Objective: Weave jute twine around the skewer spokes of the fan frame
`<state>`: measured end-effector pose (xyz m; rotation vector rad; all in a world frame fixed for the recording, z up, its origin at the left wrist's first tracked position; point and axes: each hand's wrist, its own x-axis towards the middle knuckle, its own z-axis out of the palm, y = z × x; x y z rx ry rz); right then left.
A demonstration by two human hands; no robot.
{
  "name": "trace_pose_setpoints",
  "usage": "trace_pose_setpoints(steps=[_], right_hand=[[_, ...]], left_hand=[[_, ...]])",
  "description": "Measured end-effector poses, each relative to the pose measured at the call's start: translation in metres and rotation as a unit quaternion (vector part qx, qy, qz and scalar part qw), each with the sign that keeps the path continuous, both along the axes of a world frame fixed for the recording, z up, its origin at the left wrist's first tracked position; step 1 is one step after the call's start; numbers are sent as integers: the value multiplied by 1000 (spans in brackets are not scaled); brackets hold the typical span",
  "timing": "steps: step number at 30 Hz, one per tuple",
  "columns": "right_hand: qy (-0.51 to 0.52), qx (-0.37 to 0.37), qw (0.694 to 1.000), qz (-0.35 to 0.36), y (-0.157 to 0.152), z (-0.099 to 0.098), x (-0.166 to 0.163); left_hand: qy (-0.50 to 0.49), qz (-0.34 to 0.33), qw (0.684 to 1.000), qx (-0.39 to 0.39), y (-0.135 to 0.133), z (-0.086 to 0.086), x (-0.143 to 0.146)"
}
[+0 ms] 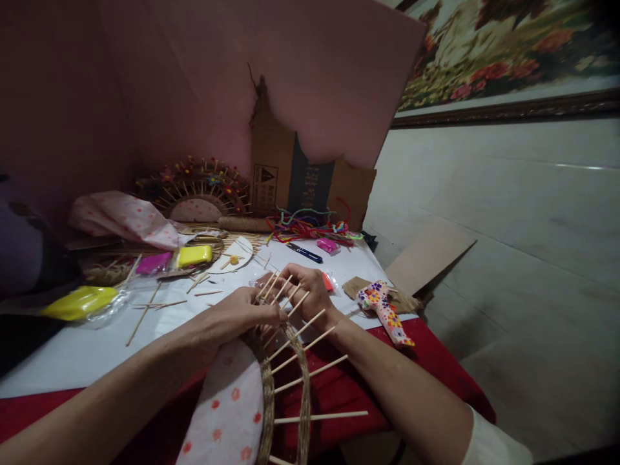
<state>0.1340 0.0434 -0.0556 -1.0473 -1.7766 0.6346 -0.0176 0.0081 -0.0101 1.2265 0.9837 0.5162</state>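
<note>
Both hands, left (245,314) and right (310,294), pinch sticks (300,332) at the top of the woven ring (285,387) lying over the surface edge; a hard tug could snap or loosen one.

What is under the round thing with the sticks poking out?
Under the woven ring lies a red cloth, with the white table sheet further back. Both hands, left and right, cover its top end, so what lies beneath there is hidden.

dim room, pink backdrop (194,77), framed painting (508,58)
</note>
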Motion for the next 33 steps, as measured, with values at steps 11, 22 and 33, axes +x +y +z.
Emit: trace_pose_setpoints(steps=[11,22,33], right_hand=[[-1,12,1000,7,-3,2,0],[-3,9,1000,-7,-3,3,-1],[14,-5,1000,4,-3,5,-1]], left_hand=[[-95,-41,993,-51,1,-12,-7],[-49,-16,997,-51,2,-5,-1],[-49,-13,997,-59,2,-4,-1]])
